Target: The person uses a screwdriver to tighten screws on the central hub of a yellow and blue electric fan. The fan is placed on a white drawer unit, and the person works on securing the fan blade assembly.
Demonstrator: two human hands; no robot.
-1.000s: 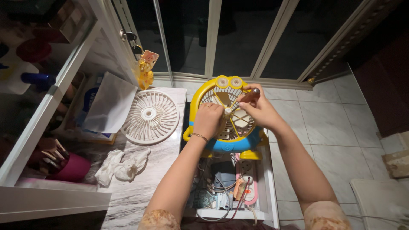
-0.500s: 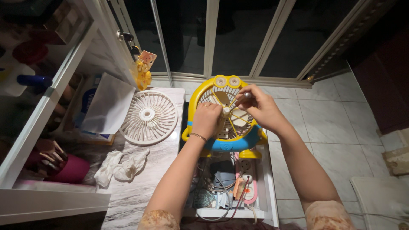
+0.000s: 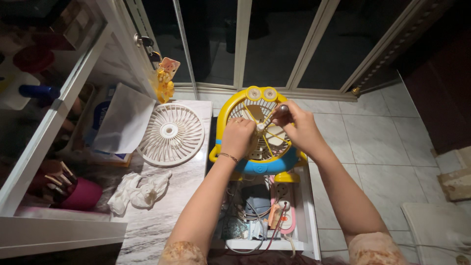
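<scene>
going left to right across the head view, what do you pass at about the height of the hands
pink cup → white crumpled cloth → white fan grille → left hand → right hand holding a screwdriver at the yellow fan → tiled floor

Flat white and blue cardboard box [image 3: 100, 122] lying on the marble counter left of the round white fan grille, partly covered by a white paper sheet [image 3: 125, 122], lettering unreadable
</scene>
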